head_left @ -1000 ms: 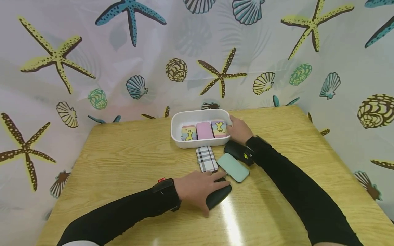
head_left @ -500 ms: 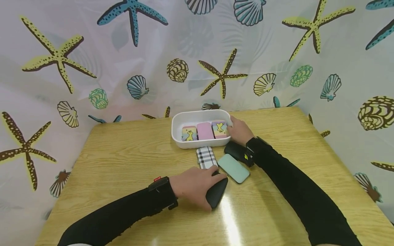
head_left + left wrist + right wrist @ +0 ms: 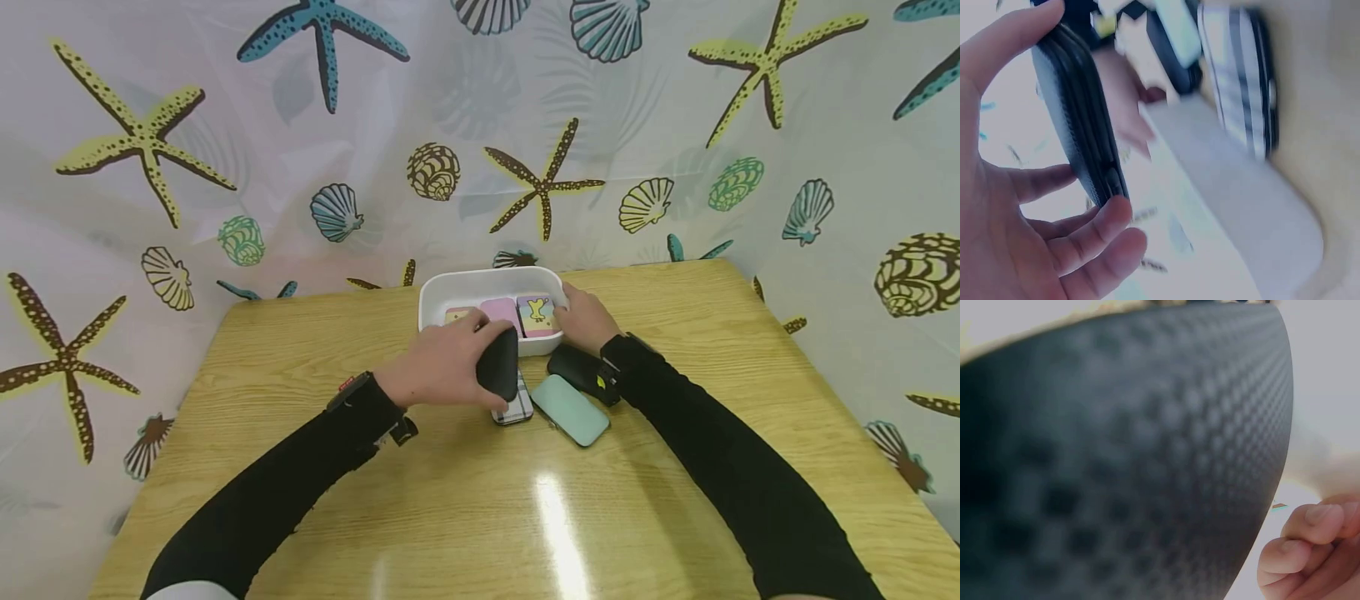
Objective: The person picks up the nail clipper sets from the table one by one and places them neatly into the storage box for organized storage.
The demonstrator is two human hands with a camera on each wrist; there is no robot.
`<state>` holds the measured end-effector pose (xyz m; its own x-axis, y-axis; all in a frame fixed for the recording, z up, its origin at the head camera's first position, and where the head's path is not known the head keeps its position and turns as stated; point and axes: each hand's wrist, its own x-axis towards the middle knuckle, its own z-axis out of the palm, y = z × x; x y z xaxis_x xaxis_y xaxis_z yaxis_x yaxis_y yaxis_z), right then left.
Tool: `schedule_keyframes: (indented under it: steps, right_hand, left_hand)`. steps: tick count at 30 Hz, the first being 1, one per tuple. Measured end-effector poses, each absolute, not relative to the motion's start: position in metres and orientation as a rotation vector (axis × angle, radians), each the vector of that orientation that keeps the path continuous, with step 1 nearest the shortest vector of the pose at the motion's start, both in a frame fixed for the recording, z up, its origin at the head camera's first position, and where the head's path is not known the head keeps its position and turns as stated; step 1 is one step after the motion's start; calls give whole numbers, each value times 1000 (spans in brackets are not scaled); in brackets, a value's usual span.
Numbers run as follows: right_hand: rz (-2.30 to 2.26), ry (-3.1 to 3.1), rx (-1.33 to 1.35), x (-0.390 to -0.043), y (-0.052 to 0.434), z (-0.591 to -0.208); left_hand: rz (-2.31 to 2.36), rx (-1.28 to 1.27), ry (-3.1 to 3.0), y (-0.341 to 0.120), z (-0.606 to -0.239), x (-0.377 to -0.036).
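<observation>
My left hand [image 3: 438, 362] grips a small black case [image 3: 499, 367] by its ends, between thumb and fingers, raised in front of the white bin. The left wrist view shows this black case [image 3: 1075, 106] edge-on, with dark seams along its side. With my right hand [image 3: 588, 317] I hold the right end of the white bin [image 3: 431, 302], thumb at its rim; curled fingers [image 3: 1316, 525] appear in the right wrist view. Inside the bin lie a pink case [image 3: 501, 310] and two giraffe-print cases, one [image 3: 537, 315] at the right, the other [image 3: 457, 313] partly hidden by my left hand.
A plaid case [image 3: 516, 410] lies before the bin, partly covered by the raised case. Beside it are a mint-green case [image 3: 572, 410] and, under my right wrist, a black textured case [image 3: 573, 364]. A shell-patterned curtain [image 3: 375, 167] hangs behind the wooden table [image 3: 330, 333].
My left hand has taken hold of the black case, lifted it from the table and carried it forward toward the bin. My right hand stays at the bin's end.
</observation>
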<state>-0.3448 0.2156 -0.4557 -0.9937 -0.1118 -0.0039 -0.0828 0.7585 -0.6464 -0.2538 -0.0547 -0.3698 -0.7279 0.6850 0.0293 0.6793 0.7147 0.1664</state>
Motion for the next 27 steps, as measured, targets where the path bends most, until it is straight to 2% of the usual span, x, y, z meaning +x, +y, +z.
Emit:
schedule_keyframes:
  steps: [7, 14, 27]
  right_hand:
    - [-1072, 2908, -161, -347, 218, -459]
    - [-1074, 2900, -138, -348, 217, -463]
    - [-1080, 2888, -143, -348, 218, -459]
  left_hand:
    - [250, 891, 2959, -66, -362, -303]
    - [99, 819, 2967, -69, -371, -340]
    - [40, 744, 2849, -66, -383, -362]
